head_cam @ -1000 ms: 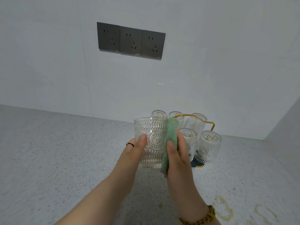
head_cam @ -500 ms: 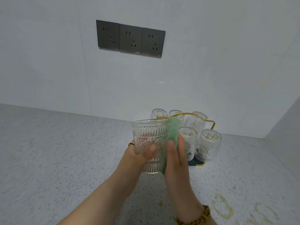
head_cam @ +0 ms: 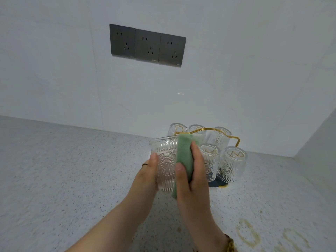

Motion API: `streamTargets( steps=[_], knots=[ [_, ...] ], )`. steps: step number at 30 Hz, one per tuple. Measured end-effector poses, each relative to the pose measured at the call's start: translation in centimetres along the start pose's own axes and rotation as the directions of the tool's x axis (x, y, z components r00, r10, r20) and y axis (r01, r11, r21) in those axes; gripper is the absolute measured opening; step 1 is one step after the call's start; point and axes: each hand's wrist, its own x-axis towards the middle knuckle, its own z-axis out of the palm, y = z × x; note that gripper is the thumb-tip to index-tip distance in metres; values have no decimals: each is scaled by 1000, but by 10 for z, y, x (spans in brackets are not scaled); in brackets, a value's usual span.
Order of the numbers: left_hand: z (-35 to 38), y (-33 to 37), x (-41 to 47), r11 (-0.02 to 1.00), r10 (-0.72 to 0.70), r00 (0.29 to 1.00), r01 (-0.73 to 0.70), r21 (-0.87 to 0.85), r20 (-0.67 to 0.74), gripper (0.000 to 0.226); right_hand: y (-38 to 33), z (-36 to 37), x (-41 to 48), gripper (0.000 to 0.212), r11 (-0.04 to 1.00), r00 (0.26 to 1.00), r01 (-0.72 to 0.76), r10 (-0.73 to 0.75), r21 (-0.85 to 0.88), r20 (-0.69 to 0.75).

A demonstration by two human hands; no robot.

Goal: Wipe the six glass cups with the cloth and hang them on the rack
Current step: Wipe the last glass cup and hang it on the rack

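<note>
Cup [head_cam: 166, 160], upright with mouth up above the bench [head_cam: 72, 170], is gripped by the left hand [head_cam: 147, 177] while the right hand [head_cam: 192, 182] clamps its fingers [head_cam: 196, 153] on the cloth [head_cam: 183, 155] against the cup's right side, nearer the rack [head_cam: 236, 137] just behind.

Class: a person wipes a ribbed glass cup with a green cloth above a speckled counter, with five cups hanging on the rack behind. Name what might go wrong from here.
1. Only the left hand grips the glass cup, which is held in the air. A slip under the rubbing could drop it onto the counter.
2. The right hand presses the green cloth close to the hung cups. Reaching for the rack might knock one.
</note>
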Motion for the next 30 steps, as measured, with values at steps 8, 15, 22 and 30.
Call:
streamTargets(
  steps=[8,15,22,30],
  knots=[
    [-3,2,4,980,150,951,-106,-171,270,90,-3,-4,1,46,987,996,-80,75,139,42],
    [-7,-3,4,989,23,967,15,-148,252,99,0,-17,7,17,852,935,-354,329,386,132],
    [-4,2,1,997,8,991,2,-79,132,83,2,-15,1,67,951,976,-216,210,223,52],
    [0,2,-4,988,140,980,-148,45,143,85,-5,-8,-3,47,994,999,-33,30,109,26]
  ],
)
